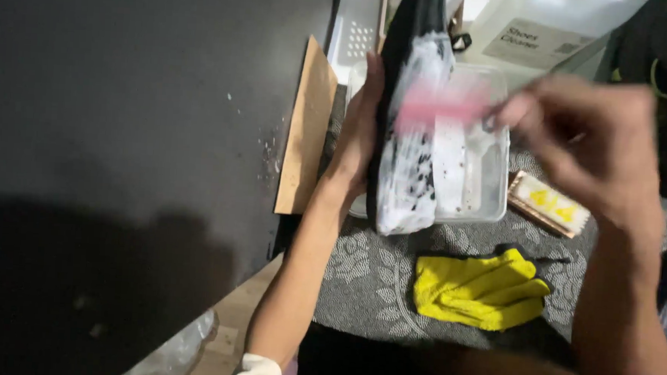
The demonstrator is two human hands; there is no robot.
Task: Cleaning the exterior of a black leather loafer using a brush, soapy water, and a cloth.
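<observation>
My left hand (pixel 357 135) holds a black shoe (pixel 411 123) upright on its edge, its side covered in white foam. My right hand (pixel 587 140) grips a small pink brush (pixel 438 105) and presses it against the foamy side of the shoe; the brush is blurred by motion. Both are held over a clear plastic tub (pixel 480 172) with a little water in it.
A yellow glove (pixel 480 290) lies on the grey patterned mat (pixel 367 273) below the tub. A wooden brush (pixel 547 202) sits right of the tub. A large translucent jug (pixel 540 27) stands behind, a white basket (pixel 356 25) at top, a dark wall (pixel 123 138) on the left.
</observation>
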